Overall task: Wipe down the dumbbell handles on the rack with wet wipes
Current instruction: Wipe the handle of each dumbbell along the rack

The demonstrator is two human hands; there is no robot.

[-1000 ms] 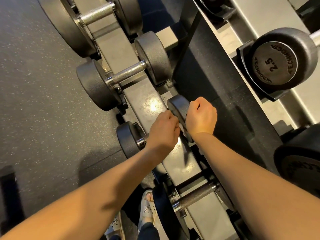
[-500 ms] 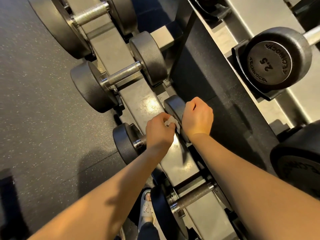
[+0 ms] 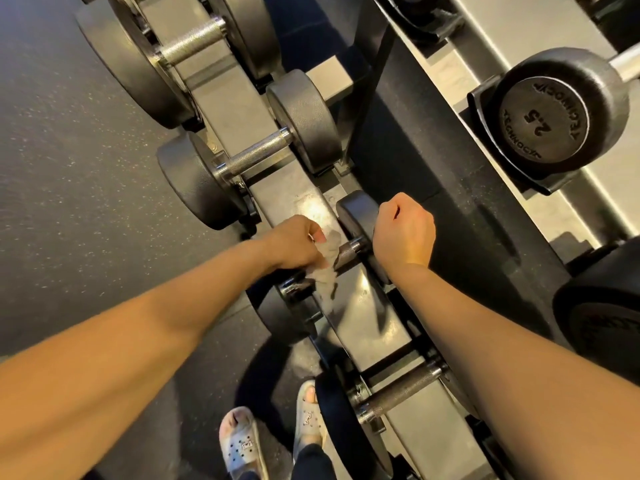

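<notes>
While our left hand [image 3: 291,242] grips a crumpled white wet wipe [image 3: 327,258] against the knurled steel dumbbell handle [image 3: 348,252] on the grey metal rack [image 3: 367,306], our right hand [image 3: 403,230], an empty fist, rests against its black round head [image 3: 356,213].

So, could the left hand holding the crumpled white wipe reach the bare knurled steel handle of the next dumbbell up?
Probably yes: the left hand grips the crumpled white wipe one dumbbell away, and that knurled steel handle lies uncovered, nothing over it.
</notes>
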